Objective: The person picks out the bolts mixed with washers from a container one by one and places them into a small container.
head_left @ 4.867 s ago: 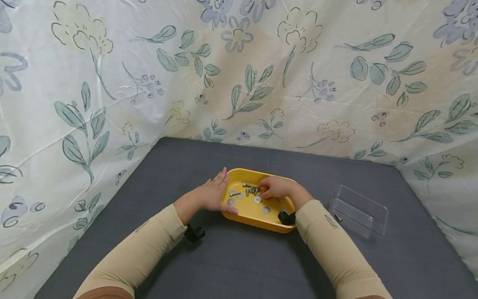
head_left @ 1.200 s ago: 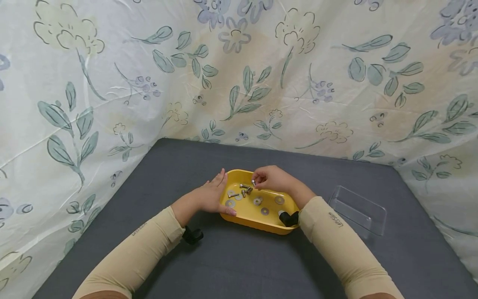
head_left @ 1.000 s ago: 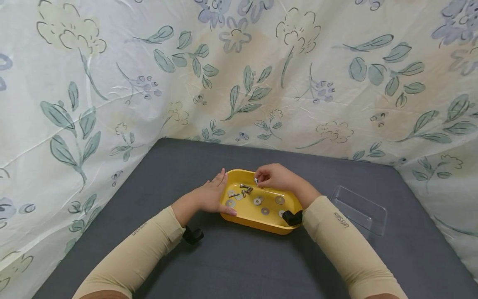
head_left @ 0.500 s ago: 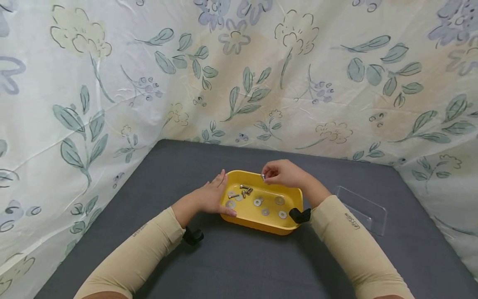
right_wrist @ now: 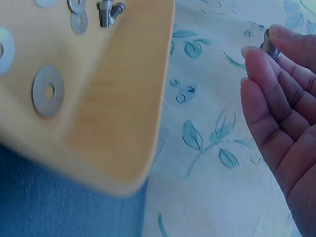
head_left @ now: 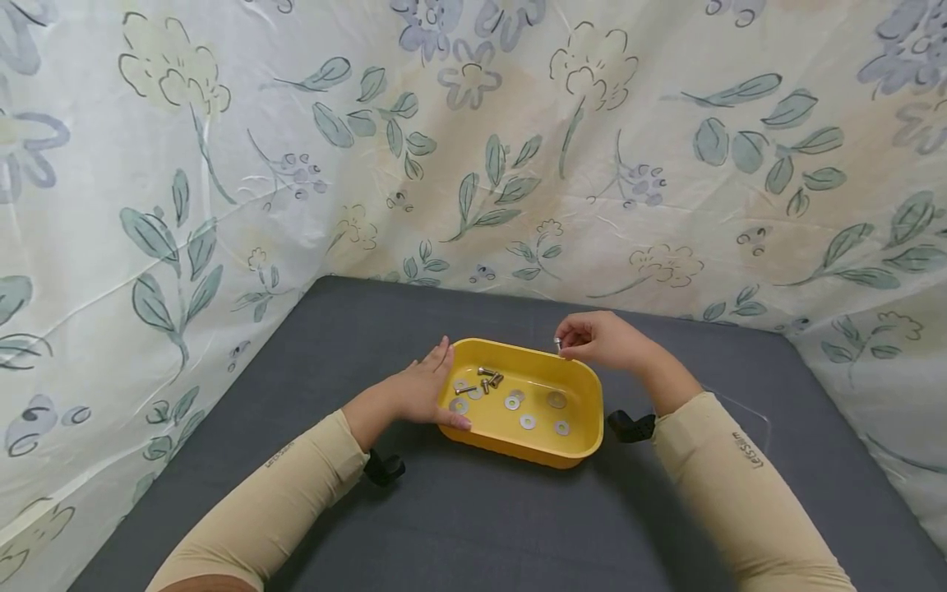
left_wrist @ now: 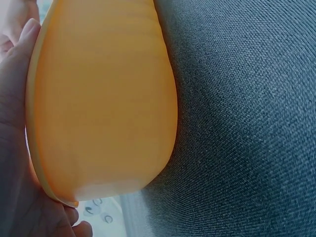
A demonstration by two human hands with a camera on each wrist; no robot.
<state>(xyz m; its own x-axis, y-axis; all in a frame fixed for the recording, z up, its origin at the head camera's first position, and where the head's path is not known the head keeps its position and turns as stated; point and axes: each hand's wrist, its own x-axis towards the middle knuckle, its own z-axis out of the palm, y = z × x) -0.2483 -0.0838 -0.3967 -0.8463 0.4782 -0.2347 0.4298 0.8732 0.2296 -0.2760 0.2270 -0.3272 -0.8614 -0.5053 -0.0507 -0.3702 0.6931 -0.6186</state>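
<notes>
My right hand (head_left: 602, 339) pinches a small silver bolt (head_left: 558, 346) between thumb and fingertips, just above the far rim of the yellow tray (head_left: 510, 446). In the right wrist view this bolt (right_wrist: 270, 48) shows upright at the fingertips, apart from the tray wall. Spread over the tray's left end lies my left hand (head_left: 418, 388), fingers straight and thumb along the near rim. The left wrist view shows its thumb (left_wrist: 27, 42) against the tray's outer wall (left_wrist: 103, 108). Inside the tray, several bolts (head_left: 489, 380) cluster at the left and several flat washers (head_left: 528, 422) lie scattered.
A clear plastic box (head_left: 765, 427) stands to the right, mostly hidden behind my right forearm. Black camera mounts (head_left: 631, 427) stick out at both wrists. A grey cloth covers the table (head_left: 473, 526), and a floral curtain (head_left: 473, 164) hangs behind and at both sides.
My right hand, earlier among the bolts inside the tray, has lifted one out and moved right to the far rim. Its forearm has swung across the clear box. My left hand stays put.
</notes>
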